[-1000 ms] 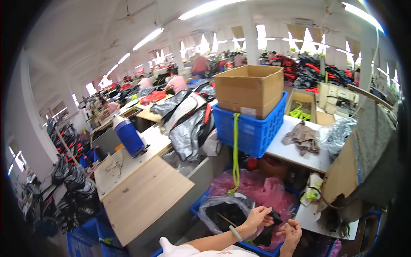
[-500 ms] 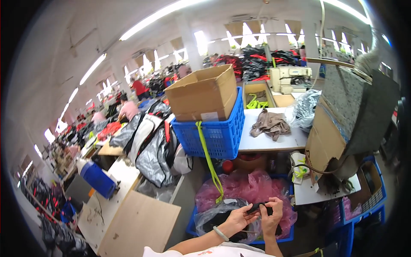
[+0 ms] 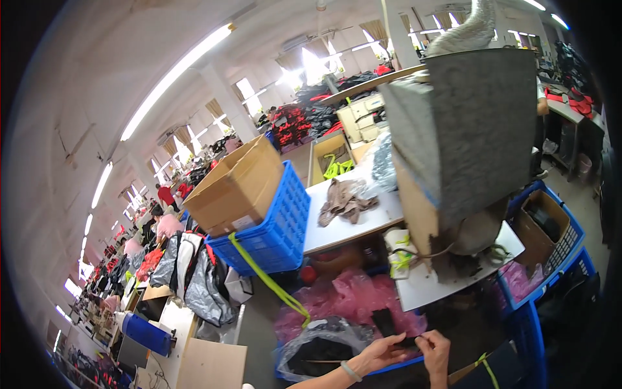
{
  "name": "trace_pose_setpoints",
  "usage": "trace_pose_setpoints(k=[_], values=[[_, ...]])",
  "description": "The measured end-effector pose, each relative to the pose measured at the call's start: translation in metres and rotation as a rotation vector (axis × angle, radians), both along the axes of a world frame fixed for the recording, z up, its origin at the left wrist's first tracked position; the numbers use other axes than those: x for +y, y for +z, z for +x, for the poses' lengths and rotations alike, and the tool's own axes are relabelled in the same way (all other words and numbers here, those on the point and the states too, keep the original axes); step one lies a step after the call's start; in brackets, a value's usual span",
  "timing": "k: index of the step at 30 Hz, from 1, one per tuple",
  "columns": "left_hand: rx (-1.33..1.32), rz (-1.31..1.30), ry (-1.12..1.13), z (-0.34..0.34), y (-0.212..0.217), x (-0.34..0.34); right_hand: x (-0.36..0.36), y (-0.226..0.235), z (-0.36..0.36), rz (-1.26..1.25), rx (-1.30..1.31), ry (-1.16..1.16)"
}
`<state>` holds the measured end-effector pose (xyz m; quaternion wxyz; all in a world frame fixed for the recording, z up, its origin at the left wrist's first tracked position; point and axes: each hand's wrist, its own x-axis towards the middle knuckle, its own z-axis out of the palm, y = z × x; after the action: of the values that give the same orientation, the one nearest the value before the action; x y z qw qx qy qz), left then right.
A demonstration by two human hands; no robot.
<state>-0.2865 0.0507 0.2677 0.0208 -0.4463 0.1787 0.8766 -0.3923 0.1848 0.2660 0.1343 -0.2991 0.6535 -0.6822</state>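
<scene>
Between my hands is a small black fabric piece, perhaps a strap; its exact kind is too small to make out. My left hand, with a pale bangle at the wrist, pinches one end. The other end is gripped by my right hand, fingers bent. Just beyond the left fingers a black strip sticks up; whether it belongs to the same piece I cannot tell. Under and beyond the hands, a clear plastic bag of black material and a pink plastic bag fill a blue crate.
Ahead, a cardboard box sits in a blue basket with a yellow-green strap. Brown cloth lies on a white table. A big grey-sided machine stands at right, near more blue crates.
My view has swung right and tilted, so the box and basket shift left. Both hands still hold the black piece, now lower in the picture; a black strip shows beyond them.
</scene>
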Motion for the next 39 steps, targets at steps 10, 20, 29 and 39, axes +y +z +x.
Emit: trace_pose_setpoints(k=[10, 20, 29, 39], values=[[-0.111, -0.063, 0.079, -0.077, 0.006, 0.063, 0.058, -0.037, -0.064, -0.275, -0.777, 0.177], [0.116, 0.156, 0.206, -0.070, 0.024, 0.080, 0.054, -0.035, -0.084, -0.301, -0.837, 0.393], [0.117, 0.176, 0.386, -0.015, 0.027, 0.063, 0.027, -0.008, -0.043, -0.256, -0.807, 0.523], [0.206, 0.010, 0.448, 0.120, -0.023, -0.014, -0.048, -0.017, 0.086, -0.121, 0.107, 0.428]])
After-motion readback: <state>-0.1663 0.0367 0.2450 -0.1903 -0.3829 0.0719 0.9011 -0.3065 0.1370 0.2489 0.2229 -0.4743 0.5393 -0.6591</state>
